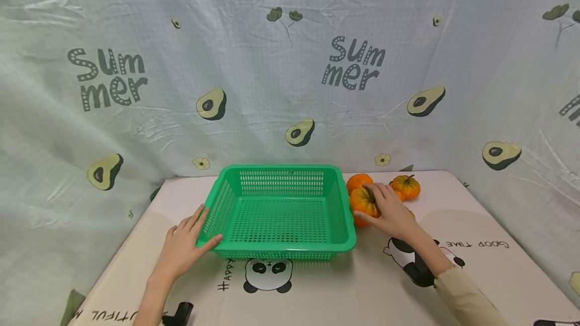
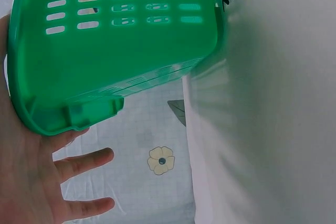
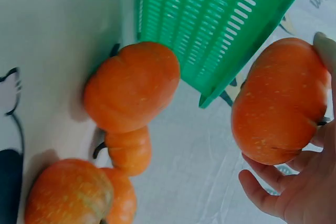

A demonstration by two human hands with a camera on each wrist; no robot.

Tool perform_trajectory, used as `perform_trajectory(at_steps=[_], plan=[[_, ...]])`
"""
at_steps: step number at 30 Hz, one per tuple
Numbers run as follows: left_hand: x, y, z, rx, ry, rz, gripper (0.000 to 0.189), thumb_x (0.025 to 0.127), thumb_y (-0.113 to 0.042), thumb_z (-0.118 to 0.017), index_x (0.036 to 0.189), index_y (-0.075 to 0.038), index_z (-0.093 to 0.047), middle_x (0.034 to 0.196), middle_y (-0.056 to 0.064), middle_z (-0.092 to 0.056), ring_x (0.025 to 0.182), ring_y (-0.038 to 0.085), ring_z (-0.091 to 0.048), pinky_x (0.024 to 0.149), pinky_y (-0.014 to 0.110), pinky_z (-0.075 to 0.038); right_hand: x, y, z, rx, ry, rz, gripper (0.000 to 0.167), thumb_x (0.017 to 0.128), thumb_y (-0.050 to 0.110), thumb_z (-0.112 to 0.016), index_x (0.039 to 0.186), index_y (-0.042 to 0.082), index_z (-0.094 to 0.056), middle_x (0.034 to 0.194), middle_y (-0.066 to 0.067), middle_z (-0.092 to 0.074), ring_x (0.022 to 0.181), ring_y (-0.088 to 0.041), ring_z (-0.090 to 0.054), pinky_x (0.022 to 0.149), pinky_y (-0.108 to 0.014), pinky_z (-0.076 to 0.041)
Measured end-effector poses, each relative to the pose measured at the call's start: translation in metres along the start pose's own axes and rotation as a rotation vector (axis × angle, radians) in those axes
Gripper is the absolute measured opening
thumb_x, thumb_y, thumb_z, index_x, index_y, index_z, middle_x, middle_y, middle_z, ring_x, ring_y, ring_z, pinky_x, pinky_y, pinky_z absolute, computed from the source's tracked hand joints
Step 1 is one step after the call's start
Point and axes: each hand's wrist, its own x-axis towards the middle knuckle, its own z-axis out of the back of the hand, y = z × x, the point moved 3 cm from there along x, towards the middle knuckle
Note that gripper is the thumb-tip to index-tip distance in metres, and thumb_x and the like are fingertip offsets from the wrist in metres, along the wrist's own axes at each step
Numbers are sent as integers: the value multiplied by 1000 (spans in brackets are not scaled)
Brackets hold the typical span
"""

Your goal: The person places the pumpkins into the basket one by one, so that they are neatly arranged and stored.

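Note:
A green plastic basket with slotted walls stands on the table. My left hand rests on its front left corner, thumb over the rim. In the left wrist view the fingers of that hand are straight and spread outside the basket. My right hand holds an orange pumpkin between thumb and fingers, beside the basket's right wall. The right wrist view shows this held pumpkin raised above the others. Another pumpkin sits on the table near the basket wall.
More small pumpkins lie right of the basket, one at the back and one farther right. A printed cloth with avocados hangs behind the table. The tabletop carries panda prints.

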Motion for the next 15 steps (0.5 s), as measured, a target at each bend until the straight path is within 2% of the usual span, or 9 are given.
perform_trajectory(at_steps=[10, 15], plan=[[-1, -2, 2, -15, 1, -4, 79, 82, -56, -50, 140, -6, -29, 145, 14, -28, 122, 37, -37, 87, 60, -31, 24, 12, -9, 30, -51, 62, 58, 78, 38, -65, 122, 5, -47, 118, -13, -51, 99, -26, -44, 82, -44, -42], [0, -3, 2, -24, 6, -4, 79, 82, -55, -51, 140, -5, -29, 145, 15, -28, 122, 37, -37, 87, 60, -31, 34, 16, -15, 36, -50, 93, 62, 78, 38, -65, 126, 4, -46, 119, -14, -51, 105, -29, -45, 89, -48, -38]])
